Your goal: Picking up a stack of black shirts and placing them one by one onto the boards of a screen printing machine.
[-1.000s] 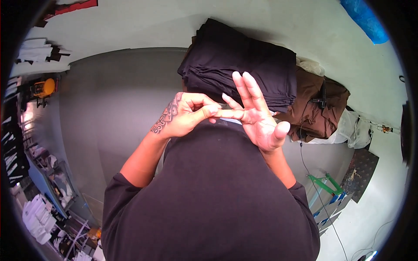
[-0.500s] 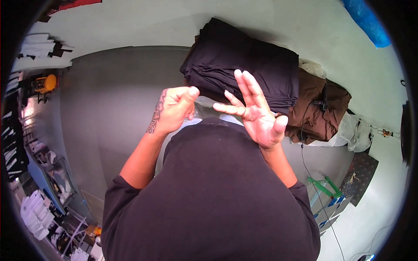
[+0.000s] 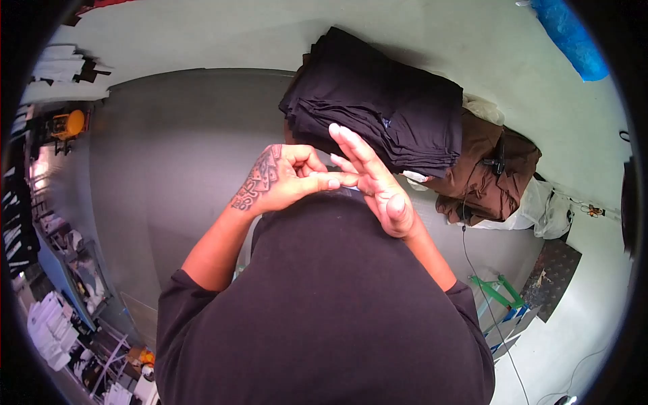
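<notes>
Since half a second ago, our left hand [image 3: 277, 182] has returned, its fingertips pinching against the open, flat right hand [image 3: 374, 179]; neither holds anything. Just beyond them lies the stack of black garments [image 3: 385, 111] on the grey desk [image 3: 169, 155], whose left half is bare.

Both hands raised at chest: left hand [image 3: 280, 181] curled, tattooed, fingertips pinching at right hand's [image 3: 374, 182] open, spread fingers.
</notes>
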Motion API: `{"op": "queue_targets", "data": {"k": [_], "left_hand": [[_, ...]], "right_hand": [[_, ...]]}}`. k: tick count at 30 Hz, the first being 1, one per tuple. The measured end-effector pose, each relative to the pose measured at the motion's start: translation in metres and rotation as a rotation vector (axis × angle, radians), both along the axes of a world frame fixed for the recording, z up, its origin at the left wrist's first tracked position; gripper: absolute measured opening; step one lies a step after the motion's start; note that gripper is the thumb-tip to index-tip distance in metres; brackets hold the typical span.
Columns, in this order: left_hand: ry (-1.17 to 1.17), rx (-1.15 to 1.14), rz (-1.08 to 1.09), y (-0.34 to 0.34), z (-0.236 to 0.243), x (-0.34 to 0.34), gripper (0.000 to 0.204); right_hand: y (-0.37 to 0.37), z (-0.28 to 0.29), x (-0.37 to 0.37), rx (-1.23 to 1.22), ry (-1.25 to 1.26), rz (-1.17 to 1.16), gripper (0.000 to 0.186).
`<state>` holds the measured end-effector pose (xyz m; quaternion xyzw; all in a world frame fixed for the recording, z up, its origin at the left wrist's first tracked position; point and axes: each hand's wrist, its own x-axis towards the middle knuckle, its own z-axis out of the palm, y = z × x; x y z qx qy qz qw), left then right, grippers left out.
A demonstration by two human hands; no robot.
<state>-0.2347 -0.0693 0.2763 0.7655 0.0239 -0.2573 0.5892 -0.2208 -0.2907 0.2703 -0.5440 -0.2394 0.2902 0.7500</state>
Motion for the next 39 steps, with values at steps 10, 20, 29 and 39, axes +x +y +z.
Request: {"op": "queue_targets", "data": {"k": [10,20,29,39], "left_hand": [[0.174,-0.532,0.06,0.017,-0.028,-0.008,0.022],[0.172,-0.572,0.073,0.022,-0.034,-0.012,0.029],[0.064,-0.348,0.294,0.056,-0.038,-0.006,0.03],[-0.109,-0.063,0.461,0.073,-0.067,-0.018,0.038]], "right_hand": [[0.003,0.004,-0.001,0.068,0.067,-0.001,0.118],[0.007,-0.005,0.003,0.042,0.074,-0.027,0.116],[-0.01,-0.002,0.019,0.119,0.108,-0.138,0.119],[-0.001,-0.01,0.02,0.547,0.464,-0.007,0.113]]}}
